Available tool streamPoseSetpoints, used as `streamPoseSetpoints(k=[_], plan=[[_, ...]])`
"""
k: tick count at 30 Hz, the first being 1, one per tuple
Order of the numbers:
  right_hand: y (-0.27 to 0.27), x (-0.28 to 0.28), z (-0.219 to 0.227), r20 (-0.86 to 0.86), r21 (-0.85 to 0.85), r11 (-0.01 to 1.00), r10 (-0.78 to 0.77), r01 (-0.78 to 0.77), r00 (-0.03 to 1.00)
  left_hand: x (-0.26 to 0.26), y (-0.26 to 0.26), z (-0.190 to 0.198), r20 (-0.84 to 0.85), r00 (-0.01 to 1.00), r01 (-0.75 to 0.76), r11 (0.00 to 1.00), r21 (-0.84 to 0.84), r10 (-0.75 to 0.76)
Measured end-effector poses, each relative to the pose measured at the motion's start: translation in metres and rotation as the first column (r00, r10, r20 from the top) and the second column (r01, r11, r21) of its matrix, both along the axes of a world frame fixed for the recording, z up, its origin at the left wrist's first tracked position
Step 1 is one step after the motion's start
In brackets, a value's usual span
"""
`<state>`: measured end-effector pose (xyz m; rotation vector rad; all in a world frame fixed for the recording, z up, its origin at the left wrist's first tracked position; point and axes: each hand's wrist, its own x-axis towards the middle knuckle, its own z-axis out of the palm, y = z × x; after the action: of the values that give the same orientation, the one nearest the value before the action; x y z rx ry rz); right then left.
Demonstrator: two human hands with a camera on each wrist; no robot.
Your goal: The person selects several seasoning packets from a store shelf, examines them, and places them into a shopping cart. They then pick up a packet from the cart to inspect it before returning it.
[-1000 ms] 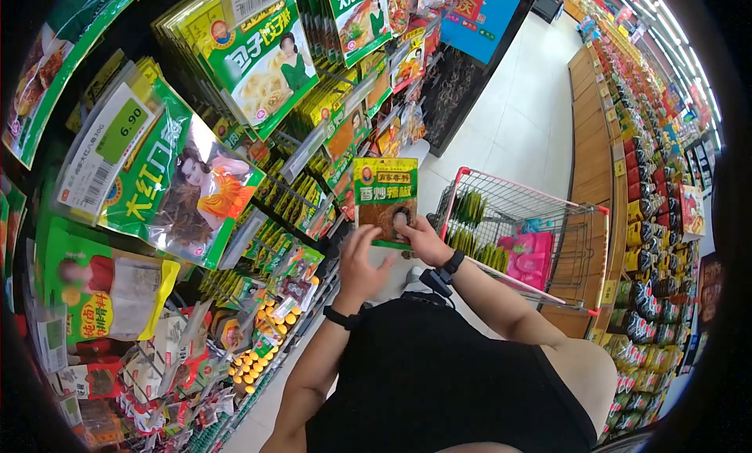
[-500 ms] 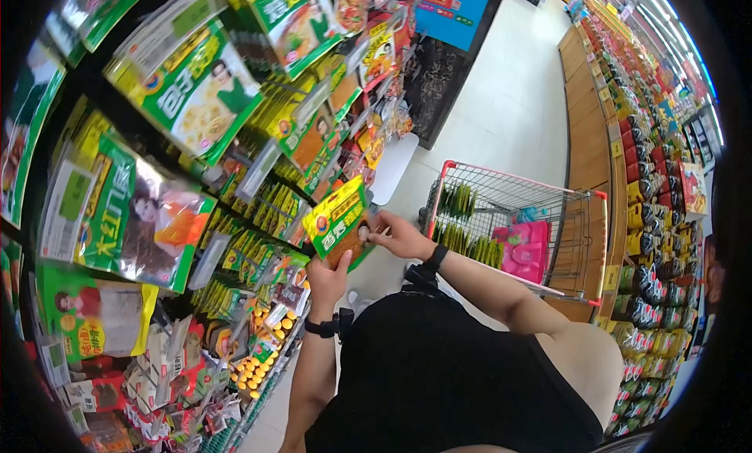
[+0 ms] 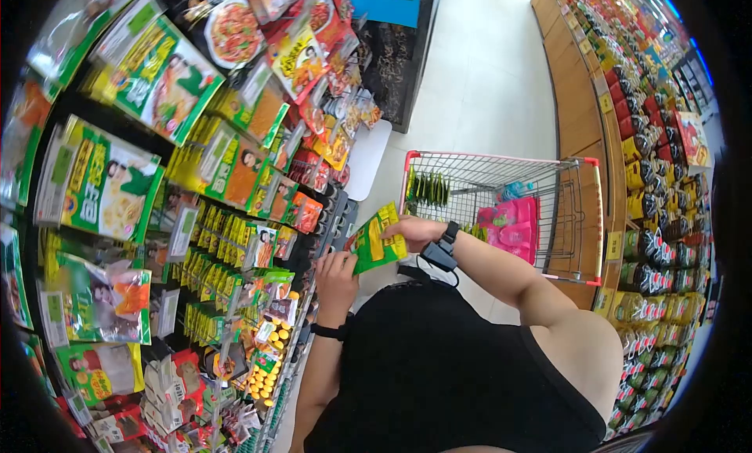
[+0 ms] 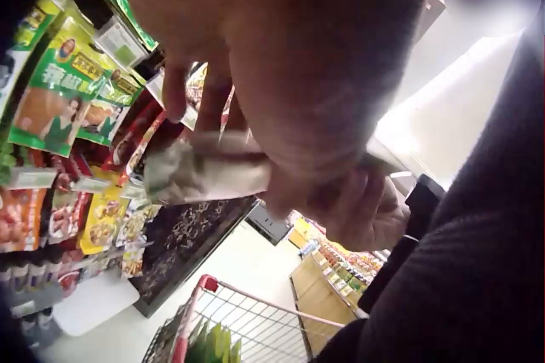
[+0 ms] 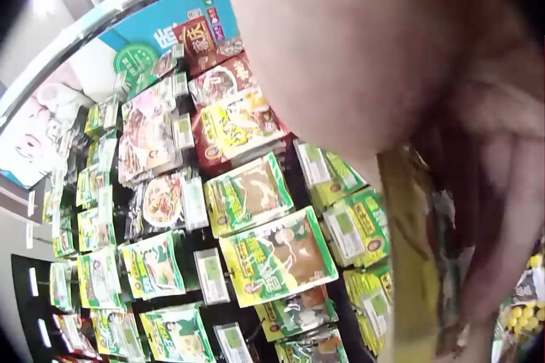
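A green and yellow seasoning packet [image 3: 374, 240] is held tilted in front of the chest, its back turned up. My right hand [image 3: 419, 233] pinches its upper right side. At the lower left edge, my left hand [image 3: 335, 279] grips it with bent fingers. In the left wrist view the packet [image 4: 204, 177] shows as a pale, blurred strip below the left hand [image 4: 298, 65]. Its yellow edge [image 5: 407, 252] stands beside the right hand's fingers in the right wrist view; the palm hides much of the rest.
Racks of hanging seasoning packets [image 3: 117, 179] line the left side. A red-rimmed wire shopping cart [image 3: 576, 218] stands ahead to the right, with green packets [image 3: 427, 188] and a pink package [image 3: 509, 226] inside. Beyond it runs a wooden shelf [image 3: 583, 85] of bottles and jars.
The packet has turned from front up to back up, and the left hand, earlier off it, has taken hold. The view has shifted, so the cart and racks appear further left.
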<state>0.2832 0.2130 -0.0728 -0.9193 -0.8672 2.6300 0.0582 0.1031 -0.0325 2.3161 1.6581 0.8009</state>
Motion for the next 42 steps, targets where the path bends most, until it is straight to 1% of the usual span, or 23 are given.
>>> streamPoseSetpoints(k=[3,5,6,7,9,10,12,14,15,16,17,20,21,22,25,28,31,32,33,35,38,41,42], plan=[[0.009,0.048,0.02,0.143,0.149,0.989,-0.02,-0.001,0.99,0.03,0.012,-0.001,0.02,0.994,0.11,0.976,-0.188,-0.108],[0.01,0.086,0.001,0.08,0.056,0.978,-0.203,0.199,0.976,0.047,0.019,-0.006,0.068,0.978,0.21,0.904,-0.373,-0.199],[0.011,0.11,-0.022,0.1,0.088,0.968,-0.243,0.235,0.965,0.053,0.022,-0.004,0.05,0.965,0.242,0.806,-0.54,-0.256],[0.013,0.134,-0.041,0.12,0.12,0.956,-0.281,0.267,0.952,0.06,0.024,-0.014,0.004,0.954,0.247,0.777,-0.579,-0.301],[0.015,0.18,-0.046,0.259,0.194,0.931,-0.352,0.308,0.899,0.073,0.025,-0.041,-0.081,0.917,0.246,0.713,-0.656,-0.391],[0.015,0.201,-0.05,0.355,0.316,0.902,-0.401,0.295,0.845,0.081,0.03,-0.041,-0.1,0.906,0.243,0.697,-0.675,-0.412],[0.027,0.241,-0.029,0.555,0.448,0.89,-0.354,0.088,0.753,0.098,0.037,-0.039,-0.125,0.88,0.236,0.65,-0.722,-0.458],[0.032,0.279,-0.057,0.519,0.525,0.83,-0.486,0.186,0.703,0.111,0.039,-0.044,-0.11,0.87,0.254,0.629,-0.735,-0.48],[0.038,0.288,-0.054,0.52,0.527,0.822,-0.511,0.214,0.684,0.116,0.039,-0.048,-0.1,0.866,0.265,0.618,-0.74,-0.491],[0.042,0.297,-0.07,0.535,0.511,0.811,-0.56,0.285,0.632,0.122,0.039,-0.053,-0.088,0.862,0.286,0.623,-0.728,-0.499],[0.048,0.309,-0.088,0.579,0.523,0.818,-0.548,0.242,0.604,0.127,0.041,-0.058,-0.087,0.863,0.281,0.616,-0.736,-0.497],[0.061,0.345,-0.207,0.593,0.519,0.798,-0.594,0.307,0.543,0.141,0.044,-0.068,-0.074,0.879,0.267,0.615,-0.742,-0.471],[0.066,0.351,-0.235,0.651,0.594,0.784,-0.601,0.181,0.464,0.144,0.045,-0.071,-0.063,0.887,0.258,0.606,-0.752,-0.457],[0.073,0.362,-0.269,0.769,0.564,0.825,-0.512,-0.028,0.382,0.148,0.046,-0.073,-0.055,0.897,0.246,0.599,-0.762,-0.439],[0.081,0.366,-0.339,0.783,0.61,0.767,-0.545,-0.197,0.301,0.152,0.046,-0.075,0.001,0.94,0.214,0.584,-0.783,-0.342],[0.093,0.343,-0.341,0.843,0.537,0.791,-0.487,-0.293,0.23,0.144,0.034,-0.089,0.032,0.973,0.154,0.541,-0.827,-0.227],[0.103,0.318,-0.331,0.814,0.567,0.794,-0.499,-0.221,0.297,0.128,0.008,-0.109,0.061,0.992,0.109,0.537,-0.837,-0.107],[0.107,0.312,-0.33,0.844,0.526,0.815,-0.465,-0.242,0.268,0.125,0.003,-0.112,0.035,0.992,0.092,0.514,-0.853,-0.121],[0.11,0.308,-0.329,0.841,0.521,0.82,-0.446,-0.237,0.305,0.122,-0.004,-0.112,0.008,0.99,0.077,0.489,-0.869,-0.141],[0.114,0.3,-0.342,0.928,0.371,0.843,-0.323,-0.388,0.186,0.12,-0.008,-0.106,0.015,0.992,0.07,0.451,-0.89,-0.124],[0.116,0.297,-0.358,0.928,0.368,0.836,-0.303,-0.407,0.217,0.125,-0.007,-0.104,0.087,0.996,0.083,0.451,-0.889,-0.012],[0.118,0.305,-0.387,0.957,0.273,0.867,-0.2,-0.418,0.211,0.124,-0.008,-0.106,0.071,0.997,0.059,0.465,-0.883,0.008],[0.115,0.308,-0.397,0.939,0.317,0.871,-0.234,-0.375,0.252,0.123,-0.008,-0.105,0.067,0.998,0.057,0.469,-0.881,0.005]])
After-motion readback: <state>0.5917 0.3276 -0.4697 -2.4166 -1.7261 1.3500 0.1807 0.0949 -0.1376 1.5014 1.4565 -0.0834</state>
